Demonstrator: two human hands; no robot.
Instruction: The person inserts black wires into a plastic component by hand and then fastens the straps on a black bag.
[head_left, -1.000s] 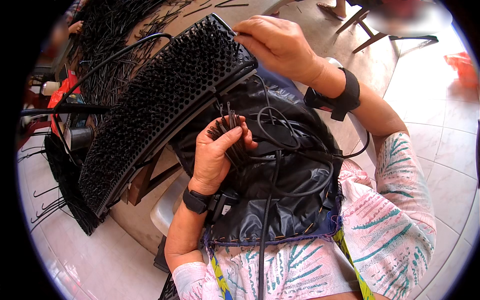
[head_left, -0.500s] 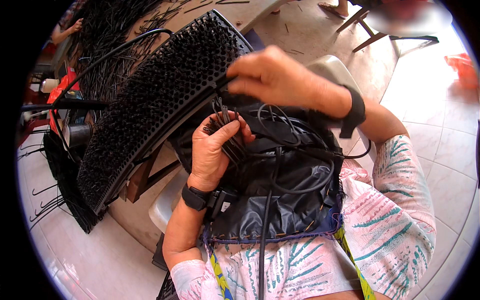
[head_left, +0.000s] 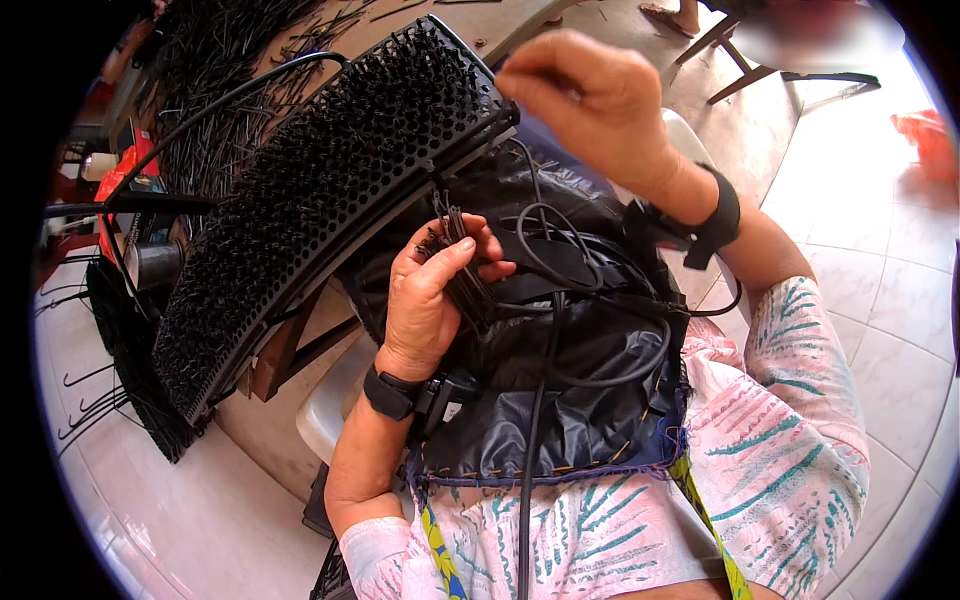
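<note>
My left hand (head_left: 425,305) is closed round a bundle of thin black strips (head_left: 474,296), their looped ends sticking up past the fingers. Close above it lies a long black perforated board (head_left: 398,213), tilted across the view. Short black pieces (head_left: 300,170) stand densely in its holes, while rows near the closest edge have bare holes. My right hand (head_left: 595,105) is beside the board's far right corner, its fingers drawn together in a pinch. Anything between those fingertips is hidden or too small to name. A black apron (head_left: 600,430) covers my lap under both hands.
Black cables (head_left: 560,370) loop across the apron. Behind the board, many loose black strips (head_left: 205,120) are heaped on a table. A metal cup (head_left: 158,266) stands at left, above bent black rods (head_left: 95,410). A wooden-legged stool (head_left: 715,50) is at the far right.
My right hand has moved right and away from me, from the board's near edge to its far right corner. My left hand keeps the bundle in nearly the same place.
</note>
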